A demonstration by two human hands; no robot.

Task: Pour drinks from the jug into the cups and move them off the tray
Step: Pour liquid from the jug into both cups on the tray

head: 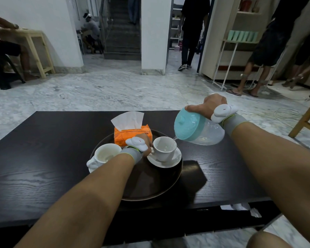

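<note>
Head view: A person tips a jug [199, 130] with the right hand [208, 107], its fingers clamped on the handle at the far side, spout down over the rim of the right cup [164, 149]. A thin clear stream runs from the spout into that cup. The left hand [145, 143] steadies the cup at its handle, fingers closed on it, though the wrist device hides most of the grip. The cup sits on its saucer [166, 162] on the round dark tray [150, 185].

The pour into the right cup appears to be the step in hand. The left cup [106, 153], at the tray's left edge and partly overhanging it on a saucer, seems to hold pale liquid already, so filling may be nearly done. The next move, by this reading, calls for righting the jug without dripping, setting it on the counter [43, 167], then lifting each cup with its saucer, level, off the tray.

An orange tissue pack [131, 134] lies at the tray's far side, just behind the left hand. The counter is dark wood grain, glossy, with bare room on both sides of the tray. Beyond it lie a marble floor, a staircase, a wooden table at left, shelving at right, and several people sitting or standing.
</note>
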